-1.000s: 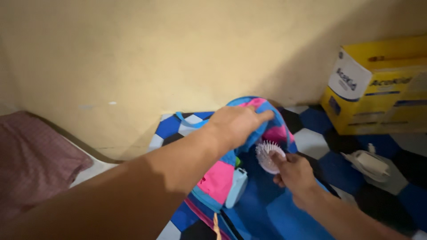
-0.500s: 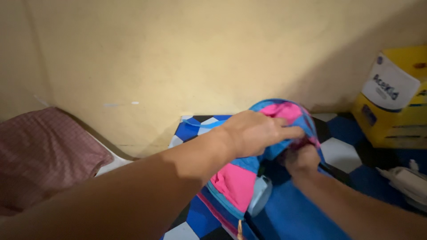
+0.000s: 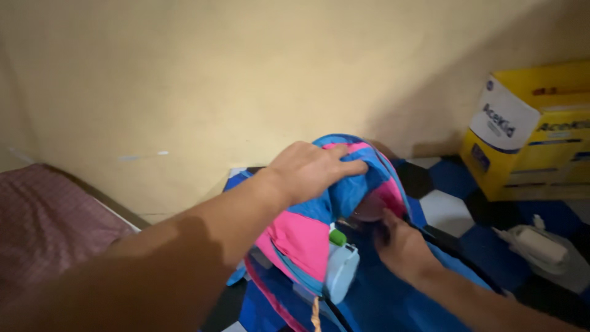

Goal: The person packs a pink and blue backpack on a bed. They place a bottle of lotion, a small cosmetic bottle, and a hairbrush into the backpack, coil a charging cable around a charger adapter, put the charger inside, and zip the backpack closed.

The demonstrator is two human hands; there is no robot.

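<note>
The left hand (image 3: 310, 169) grips the top edge of the blue and pink backpack (image 3: 319, 227), fingers closed over the fabric, holding the opening up; the backpack stands on the blue, black and white tiled floor (image 3: 448, 203) just in front of the yellow wall (image 3: 246, 74). The right hand (image 3: 399, 246) is pushed into the opening, fingers curled; what it holds cannot be told. A pale blue bottle with a green cap (image 3: 341, 267) sits in the backpack's side pocket, a yellow carton (image 3: 534, 135) stands to the right, and a white adapter (image 3: 541, 246) lies on the floor near it.
</note>
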